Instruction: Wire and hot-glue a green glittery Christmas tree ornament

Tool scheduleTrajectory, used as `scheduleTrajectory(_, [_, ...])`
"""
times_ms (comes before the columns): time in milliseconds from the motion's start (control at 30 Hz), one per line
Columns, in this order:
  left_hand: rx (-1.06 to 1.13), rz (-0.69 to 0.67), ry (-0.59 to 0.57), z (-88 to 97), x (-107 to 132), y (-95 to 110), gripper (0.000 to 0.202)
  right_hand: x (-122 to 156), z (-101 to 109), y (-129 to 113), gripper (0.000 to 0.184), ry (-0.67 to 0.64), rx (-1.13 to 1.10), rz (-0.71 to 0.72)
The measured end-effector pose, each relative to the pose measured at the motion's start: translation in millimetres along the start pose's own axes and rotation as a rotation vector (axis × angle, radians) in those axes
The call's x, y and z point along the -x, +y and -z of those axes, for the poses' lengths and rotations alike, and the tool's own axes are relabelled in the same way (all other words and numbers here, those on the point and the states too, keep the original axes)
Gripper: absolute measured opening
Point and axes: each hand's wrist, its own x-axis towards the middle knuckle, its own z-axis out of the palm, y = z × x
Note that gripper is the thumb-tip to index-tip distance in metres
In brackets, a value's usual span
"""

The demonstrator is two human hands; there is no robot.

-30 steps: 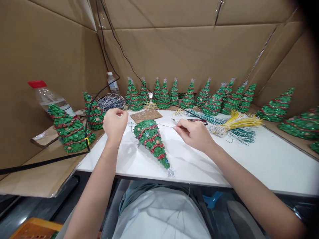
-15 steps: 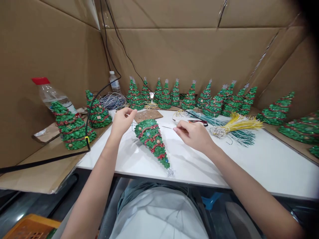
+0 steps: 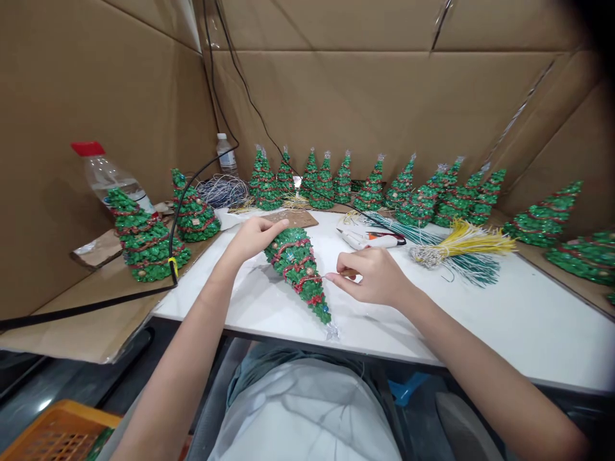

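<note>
Head view: the right hand (image 3: 372, 274) has its grip pressed together, pinching a thin rod (image 3: 316, 278) that meets the side of a decorated green tree (image 3: 294, 257). The tree lies tipped over on the worktop (image 3: 480, 320), just left of this grip, its clear star (image 3: 332, 331) pointing nearward. The left hand (image 3: 254, 238) touches the base; its closure cannot be told. Yellow wires (image 3: 473, 240) lie right of the right grip, farther back.

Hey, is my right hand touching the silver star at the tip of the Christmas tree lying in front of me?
Apart. The head view shows bare white tabletop between the right hand and the silver star.
</note>
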Motion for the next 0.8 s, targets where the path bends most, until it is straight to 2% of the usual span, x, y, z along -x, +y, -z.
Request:
scheduleTrajectory(267, [0.019,0.006,0.012,-0.3,2,3,0.056,0,-1,1,0.029,-0.047,0.019,-0.011])
scheduleTrajectory(633, [0.022,-0.008,-0.006,-0.9,1,0,0.054,-1,5,7,0.027,-0.02,-0.058,-0.042])
scheduleTrajectory(700, [0.028,-0.02,-0.013,-0.8,1,-1,0.054,-2,7,10,0.028,0.044,-0.038,-0.107])
scheduleTrajectory(800, [0.049,-0.026,-0.026,-0.6,1,-1,0.054,-4,9,14,0.028,0.159,0.087,-0.302])
